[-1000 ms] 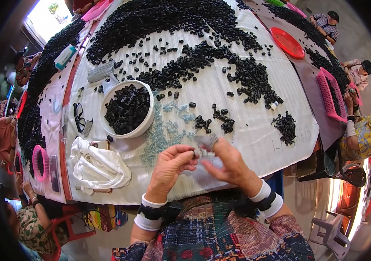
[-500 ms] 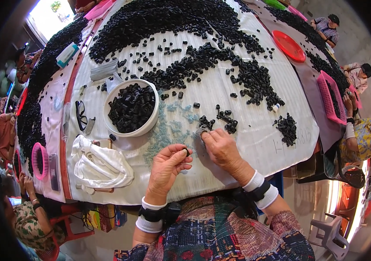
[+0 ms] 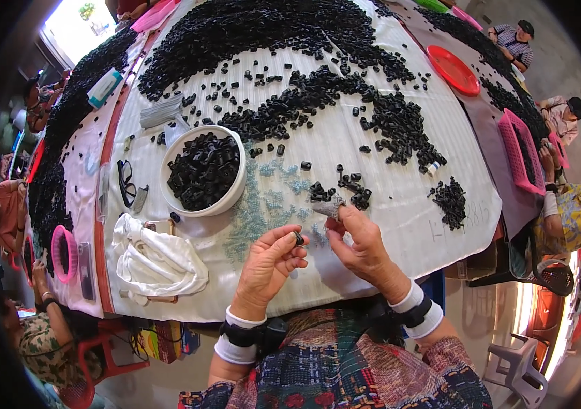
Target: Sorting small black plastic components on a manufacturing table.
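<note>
My left hand [image 3: 270, 266] pinches a small black cylindrical piece [image 3: 299, 238] between thumb and fingertips, above the white table cover. To its right, my right hand [image 3: 365, 249] holds a small grey thing [image 3: 329, 206] that looks like a wad of cloth; its exact kind is unclear. Just beyond that hand lies a little cluster of black pieces [image 3: 354, 192]. A white bowl [image 3: 202, 212] heaped with similar black pieces stands left of my hands. Scattered pale blue bits [image 3: 270, 204] lie between the bowl and my right hand.
Large heaps of black pieces [image 3: 256, 31] spread across the far table, and a small pile [image 3: 452, 204] lies at right. White cloth [image 3: 161, 259], glasses [image 3: 127, 183] and grey strips [image 3: 161, 112] lie left. A red tray [image 3: 453, 70] and pink basket [image 3: 522, 153] are near co-workers at right.
My right hand has turned and drawn back slightly to the right, showing more of the grey thing. My left hand has shifted slightly right, still pinching the black piece.
</note>
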Demonstrator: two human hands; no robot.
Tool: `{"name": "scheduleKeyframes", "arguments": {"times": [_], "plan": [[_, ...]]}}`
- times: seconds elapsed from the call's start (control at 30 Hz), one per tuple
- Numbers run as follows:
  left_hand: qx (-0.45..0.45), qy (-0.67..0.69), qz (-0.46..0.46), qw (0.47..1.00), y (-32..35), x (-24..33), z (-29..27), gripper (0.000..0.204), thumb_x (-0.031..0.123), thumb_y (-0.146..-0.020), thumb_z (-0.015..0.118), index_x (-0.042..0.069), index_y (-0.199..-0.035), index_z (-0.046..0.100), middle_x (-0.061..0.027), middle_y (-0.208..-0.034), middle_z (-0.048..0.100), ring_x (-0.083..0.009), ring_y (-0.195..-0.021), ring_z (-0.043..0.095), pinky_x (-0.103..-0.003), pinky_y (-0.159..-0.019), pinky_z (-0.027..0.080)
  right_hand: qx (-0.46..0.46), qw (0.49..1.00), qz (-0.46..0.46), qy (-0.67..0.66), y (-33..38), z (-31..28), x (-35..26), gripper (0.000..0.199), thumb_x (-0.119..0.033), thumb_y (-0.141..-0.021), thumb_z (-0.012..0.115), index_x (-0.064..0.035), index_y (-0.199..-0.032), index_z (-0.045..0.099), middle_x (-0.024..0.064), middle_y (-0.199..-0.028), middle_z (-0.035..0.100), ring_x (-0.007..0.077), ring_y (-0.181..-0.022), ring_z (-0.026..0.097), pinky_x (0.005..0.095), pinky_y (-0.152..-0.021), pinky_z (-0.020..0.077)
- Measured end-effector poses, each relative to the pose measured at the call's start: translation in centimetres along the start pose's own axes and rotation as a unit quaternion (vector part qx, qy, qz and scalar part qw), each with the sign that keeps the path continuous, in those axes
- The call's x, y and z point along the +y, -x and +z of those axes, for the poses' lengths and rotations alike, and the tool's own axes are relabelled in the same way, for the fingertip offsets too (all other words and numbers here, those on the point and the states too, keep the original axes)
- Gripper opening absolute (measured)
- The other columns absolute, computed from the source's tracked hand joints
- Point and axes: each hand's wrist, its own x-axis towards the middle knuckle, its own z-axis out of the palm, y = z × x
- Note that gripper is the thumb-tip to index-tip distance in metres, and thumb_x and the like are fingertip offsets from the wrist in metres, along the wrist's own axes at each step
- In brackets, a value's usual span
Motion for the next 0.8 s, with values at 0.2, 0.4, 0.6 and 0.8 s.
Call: {"name": "scheduleKeyframes", "arguments": {"times": [0.2, 0.4, 0.6, 0.8], "plan": [[0.007, 0.020, -0.015, 1.000, -0.3, -0.5, 0.9, 0.019, 0.011, -0.089, 0.057, 0.003, -0.106, 0.059, -0.0095, -0.089, 0.063, -0.0145, -0.072, 0.061, -0.028, -0.062, 0.054, 0.006, 0.995, 0.043, -0.091, 0.4, -0.8, -1.8, 0.027, 0.006, -0.075, 0.060, 0.0014, -0.101, 0.054, 0.0125, -0.084, 0.058, 0.0204, -0.074, 0.062, 0.0286, -0.065, 0.0495], [-0.007, 0.001, -0.010, 1.000, -0.4, -0.9, 1.3, 0.018, 0.011, -0.089, 0.059, 0.004, -0.105, 0.059, -0.0059, -0.084, 0.063, -0.0131, -0.070, 0.060, -0.026, -0.059, 0.053, 0.034, 0.997, 0.025, -0.064, 0.8, -0.4, -2.2, 0.026, 0.007, -0.076, 0.060, 0.0011, -0.100, 0.055, 0.0130, -0.083, 0.058, 0.0233, -0.074, 0.062, 0.0303, -0.063, 0.0496], [0.005, -0.026, 0.002, 1.000, -0.3, -0.9, 2.5, 0.018, 0.011, -0.090, 0.057, 0.003, -0.106, 0.058, -0.0088, -0.090, 0.064, -0.0147, -0.074, 0.063, -0.027, -0.063, 0.054, 0.037, 0.997, 0.024, -0.066, 1.3, -0.4, -1.7, 0.022, 0.007, -0.075, 0.059, 0.0015, -0.096, 0.054, 0.0141, -0.082, 0.057, 0.0262, -0.072, 0.062, 0.0318, -0.061, 0.0492], [0.023, -0.048, 0.013, 0.998, -0.3, -0.7, 1.9, 0.021, 0.007, -0.089, 0.057, 0.002, -0.109, 0.057, -0.0104, -0.092, 0.065, -0.0159, -0.074, 0.064, -0.026, -0.064, 0.055, 0.047, 0.997, 0.030, -0.059, 1.3, -0.9, -1.8, 0.024, 0.008, -0.075, 0.058, 0.0013, -0.098, 0.055, 0.0149, -0.083, 0.058, 0.0272, -0.074, 0.062, 0.0321, -0.063, 0.0491]]}}
